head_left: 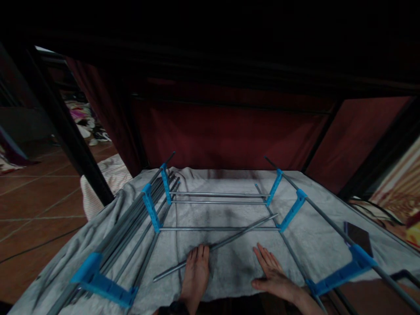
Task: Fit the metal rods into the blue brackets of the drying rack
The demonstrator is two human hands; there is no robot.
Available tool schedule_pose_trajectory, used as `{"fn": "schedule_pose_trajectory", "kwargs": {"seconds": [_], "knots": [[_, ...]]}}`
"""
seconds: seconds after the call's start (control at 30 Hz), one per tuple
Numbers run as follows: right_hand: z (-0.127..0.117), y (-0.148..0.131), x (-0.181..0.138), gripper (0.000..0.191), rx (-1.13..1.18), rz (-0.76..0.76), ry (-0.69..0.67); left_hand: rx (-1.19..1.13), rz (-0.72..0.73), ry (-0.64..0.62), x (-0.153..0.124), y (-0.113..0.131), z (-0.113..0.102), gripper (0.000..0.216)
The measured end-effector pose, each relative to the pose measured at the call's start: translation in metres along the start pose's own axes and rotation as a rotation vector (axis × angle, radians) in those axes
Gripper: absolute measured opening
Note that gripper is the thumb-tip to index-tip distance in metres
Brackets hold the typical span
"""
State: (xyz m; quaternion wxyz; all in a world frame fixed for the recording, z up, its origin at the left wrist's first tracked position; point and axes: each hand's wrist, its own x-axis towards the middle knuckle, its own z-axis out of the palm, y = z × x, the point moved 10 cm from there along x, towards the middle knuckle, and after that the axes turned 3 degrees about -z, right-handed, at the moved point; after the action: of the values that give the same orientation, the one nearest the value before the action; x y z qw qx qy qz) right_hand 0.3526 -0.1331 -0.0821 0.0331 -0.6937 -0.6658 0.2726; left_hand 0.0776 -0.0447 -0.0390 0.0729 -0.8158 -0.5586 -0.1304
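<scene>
A loose grey metal rod (243, 232) lies slantwise over the grey blanket, inside a part-built rack. My left hand (197, 271) is closed over this rod near its middle, fingers side by side; their undersides are hidden. My right hand (272, 275) is open, fingers spread just above or on the blanket, holding nothing. It is near the rack's right side. The rack has long side tubes (328, 221), blue plastic brackets (151, 208) and thin crossbars (213, 229) joining the two sides. Another blue bracket (101, 282) stands at the near left, and one (343, 271) at the near right.
Several grey tubes (131, 232) lie bundled along the left side. A dark phone-like object (358, 238) rests outside the rack at right. The grey blanket (226, 271) spreads beneath. Dark posts (72, 127) and a red curtain (226, 135) enclose the space under a low dark beam.
</scene>
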Motion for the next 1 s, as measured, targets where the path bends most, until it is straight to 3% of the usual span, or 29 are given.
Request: {"fn": "schedule_pose_trajectory", "kwargs": {"seconds": [0.6, 0.87, 1.0], "knots": [[-0.002, 0.0, -0.004, 0.107, -0.026, 0.017, 0.0, -0.059, -0.002, 0.01, -0.001, 0.006, -0.017, 0.054], [-0.004, 0.003, 0.0, 0.084, -0.051, 0.041, 0.122, -0.067, 0.006, -0.011, 0.0, 0.007, -0.021, 0.048], [-0.002, 0.0, -0.001, 0.083, -0.079, 0.031, 0.174, -0.06, 0.004, 0.007, 0.001, 0.006, -0.022, 0.051]]}}
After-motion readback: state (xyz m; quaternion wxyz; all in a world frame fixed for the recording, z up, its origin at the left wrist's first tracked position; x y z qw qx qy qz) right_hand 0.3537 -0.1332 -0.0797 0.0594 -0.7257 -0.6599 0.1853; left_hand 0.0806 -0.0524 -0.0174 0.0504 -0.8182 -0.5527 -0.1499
